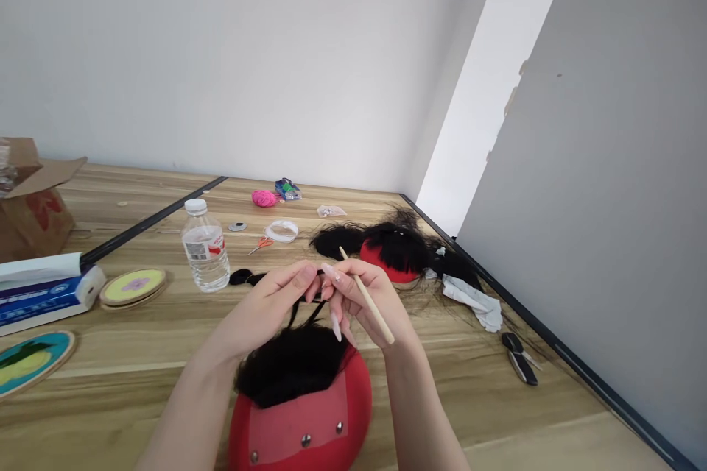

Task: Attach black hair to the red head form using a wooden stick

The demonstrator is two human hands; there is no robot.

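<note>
My left hand [284, 298] is closed in a pinch, its fingertips meeting those of my right hand. Strands of black hair [295, 313] run from between the fingers down to the wig piece below. A slim pale wooden stick [371, 303] lies across my right hand [364, 294], gripped with its long nails pointing inward. Under both hands sits a red padded block [356, 390]. Black hair [295, 368] covers its upper part, and a pinkish net strip [298, 416] is fixed along its front with several round-headed pins. Where the fingertips meet, fine details are hidden.
Behind, a second red block [381, 259] carries black hair [401, 246]. On the right lie a white cloth [472, 302] and black-handled clippers [519, 358]. To the left stand a water bottle [206, 250], tissue pack [47, 294], embroidery hoops [133, 285] and cardboard box [36, 217]. Orange scissors [261, 243] lie farther back.
</note>
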